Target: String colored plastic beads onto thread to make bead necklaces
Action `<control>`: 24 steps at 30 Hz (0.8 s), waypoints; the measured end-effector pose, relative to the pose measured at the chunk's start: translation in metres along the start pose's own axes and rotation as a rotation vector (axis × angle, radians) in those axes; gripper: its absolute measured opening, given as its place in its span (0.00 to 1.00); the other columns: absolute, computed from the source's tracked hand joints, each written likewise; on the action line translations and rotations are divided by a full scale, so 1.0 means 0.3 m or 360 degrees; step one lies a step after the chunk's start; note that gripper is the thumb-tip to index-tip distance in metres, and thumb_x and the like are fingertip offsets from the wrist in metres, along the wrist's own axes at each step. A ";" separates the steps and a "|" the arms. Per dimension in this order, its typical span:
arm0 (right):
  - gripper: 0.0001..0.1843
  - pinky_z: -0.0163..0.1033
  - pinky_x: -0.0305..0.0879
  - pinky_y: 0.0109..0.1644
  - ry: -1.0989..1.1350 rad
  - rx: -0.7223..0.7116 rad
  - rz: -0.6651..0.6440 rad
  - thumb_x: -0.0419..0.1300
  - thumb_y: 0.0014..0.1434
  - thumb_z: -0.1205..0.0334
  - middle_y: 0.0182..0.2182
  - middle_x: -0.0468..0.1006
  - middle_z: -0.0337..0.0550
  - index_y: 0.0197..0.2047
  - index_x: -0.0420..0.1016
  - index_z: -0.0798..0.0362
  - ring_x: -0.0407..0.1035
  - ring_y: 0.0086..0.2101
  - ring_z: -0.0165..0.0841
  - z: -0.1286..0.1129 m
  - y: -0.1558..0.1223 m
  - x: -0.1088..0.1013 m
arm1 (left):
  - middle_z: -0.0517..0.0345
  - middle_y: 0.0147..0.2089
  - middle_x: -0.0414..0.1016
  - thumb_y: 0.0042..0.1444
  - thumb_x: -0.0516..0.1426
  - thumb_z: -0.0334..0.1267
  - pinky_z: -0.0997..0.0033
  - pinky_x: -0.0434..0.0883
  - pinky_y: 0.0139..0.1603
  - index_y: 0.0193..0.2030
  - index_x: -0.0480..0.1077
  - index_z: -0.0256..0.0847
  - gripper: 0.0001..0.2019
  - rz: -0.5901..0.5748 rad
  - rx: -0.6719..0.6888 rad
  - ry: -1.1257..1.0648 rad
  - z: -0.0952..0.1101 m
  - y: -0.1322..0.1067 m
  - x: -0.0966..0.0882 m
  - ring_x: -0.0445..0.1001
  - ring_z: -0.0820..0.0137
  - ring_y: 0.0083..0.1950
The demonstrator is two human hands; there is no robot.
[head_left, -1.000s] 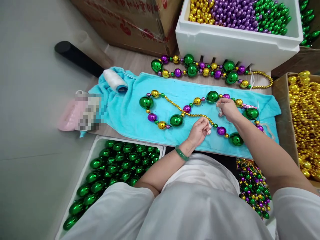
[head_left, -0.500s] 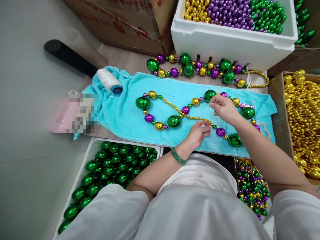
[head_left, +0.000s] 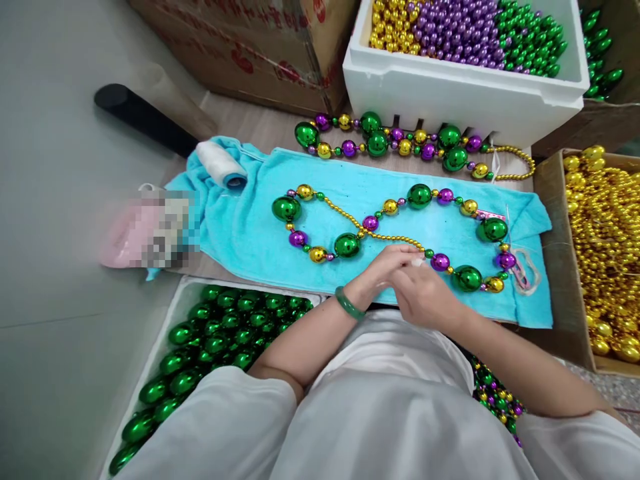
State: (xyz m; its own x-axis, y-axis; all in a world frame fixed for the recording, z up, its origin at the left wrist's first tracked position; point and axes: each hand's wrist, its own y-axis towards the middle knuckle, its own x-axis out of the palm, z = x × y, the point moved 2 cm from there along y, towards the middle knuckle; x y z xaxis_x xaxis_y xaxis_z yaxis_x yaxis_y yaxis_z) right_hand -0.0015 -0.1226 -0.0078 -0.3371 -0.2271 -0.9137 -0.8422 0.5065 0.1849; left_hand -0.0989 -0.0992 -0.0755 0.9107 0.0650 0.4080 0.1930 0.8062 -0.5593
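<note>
A bead necklace [head_left: 370,223] of gold, purple and green balls lies in a crossed loop on a turquoise towel [head_left: 255,240]. My left hand [head_left: 387,267] is closed at the near side of the loop, fingertips pinching where the small gold beads meet a green one. Across it lies my right hand [head_left: 425,293], its fingers curled in and touching the left hand. What the right fingers hold is hidden. Pink-handled scissors [head_left: 520,272] and a coil of white thread [head_left: 535,273] rest at the towel's right end.
A thread spool [head_left: 220,163] sits on the towel's left part. Behind lies another bead necklace [head_left: 377,143], before a white foam box [head_left: 465,93] of sorted beads. A cardboard box [head_left: 575,267] with gold beads stands right; a tray [head_left: 170,300] of green ones is near left.
My right hand has come down and left from the loop's far side, where it pinched a thread, onto my left hand. The left hand stays at nearly the same spot.
</note>
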 end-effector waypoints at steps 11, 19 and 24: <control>0.10 0.49 0.57 0.50 -0.0121 -0.0183 -0.0289 0.50 0.61 0.70 0.30 0.73 0.47 0.36 0.73 0.54 0.64 0.35 0.40 -0.037 -0.103 0.167 | 0.64 0.23 0.65 0.45 0.62 0.40 0.75 0.58 0.30 0.24 0.71 0.36 0.09 0.0053 0.0483 0.0670 0.022 -0.019 0.008 0.60 0.77 0.27; 0.12 0.47 0.62 0.46 0.0482 0.0608 0.0414 0.55 0.59 0.61 0.37 0.79 0.52 0.41 0.77 0.54 0.69 0.40 0.41 0.226 -0.038 -0.092 | 0.62 0.23 0.65 0.51 0.59 0.36 0.74 0.58 0.31 0.29 0.76 0.39 0.05 0.0145 0.0995 0.1079 0.048 -0.042 -0.041 0.59 0.76 0.26; 0.15 0.35 0.65 0.33 0.1859 0.1142 -0.0753 0.65 0.42 0.67 0.35 0.81 0.44 0.38 0.78 0.55 0.71 0.30 0.30 0.459 0.062 -0.027 | 0.58 0.26 0.70 0.53 0.59 0.36 0.73 0.61 0.34 0.29 0.77 0.41 0.06 0.0076 0.1189 0.1126 0.054 -0.051 -0.036 0.64 0.73 0.29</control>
State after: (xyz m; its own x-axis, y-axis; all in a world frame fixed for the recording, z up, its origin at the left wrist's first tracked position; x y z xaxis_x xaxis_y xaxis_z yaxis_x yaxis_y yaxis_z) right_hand 0.0436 0.0031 -0.0470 -0.5319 -0.8459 0.0391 -0.6998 0.4131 -0.5828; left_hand -0.1176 -0.1026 -0.0597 0.9647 -0.0595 -0.2565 0.0945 0.9875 0.1261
